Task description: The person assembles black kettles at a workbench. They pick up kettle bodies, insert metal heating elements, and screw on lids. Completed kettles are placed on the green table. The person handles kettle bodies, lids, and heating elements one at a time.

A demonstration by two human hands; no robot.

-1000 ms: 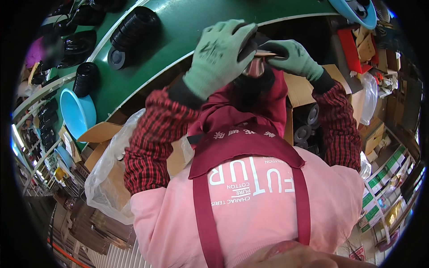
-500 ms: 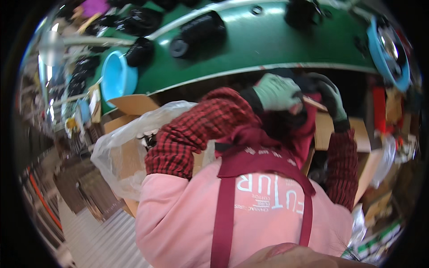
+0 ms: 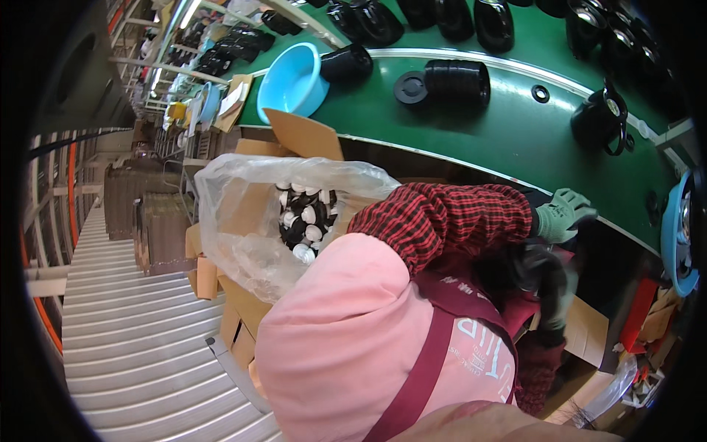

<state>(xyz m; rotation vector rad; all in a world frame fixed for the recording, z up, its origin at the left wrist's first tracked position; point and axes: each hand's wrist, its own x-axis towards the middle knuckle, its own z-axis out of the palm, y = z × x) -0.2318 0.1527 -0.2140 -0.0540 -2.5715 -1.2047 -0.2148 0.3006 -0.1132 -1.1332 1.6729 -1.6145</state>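
My left hand [image 3: 561, 215], in a pale green glove with dark fingertips, is at the front edge of the green table. Its fingers are curled; whatever they may hold is hidden. Just below it, close to my lap, is my right hand [image 3: 554, 287], gloved and smeared by motion, so its fingers cannot be made out. A dark shape beside the right hand is too blurred to name. My maroon apron [image 3: 456, 295] and red checked left sleeve [image 3: 449, 221] cover part of the area around the hands.
To my left, an open carton lined with clear plastic [image 3: 228, 199] holds black and white parts [image 3: 305, 221]. On the green table [image 3: 515, 125] are stacked black discs [image 3: 456, 82], a black jug [image 3: 600, 118], a black ring [image 3: 540, 93] and a blue basin [image 3: 294, 82]. Another blue basin [image 3: 672, 236] stands at right.
My view has swung left, so the lined carton shows more fully. Both hands have come lower, and the right one is moving. The tan strip between them no longer shows.
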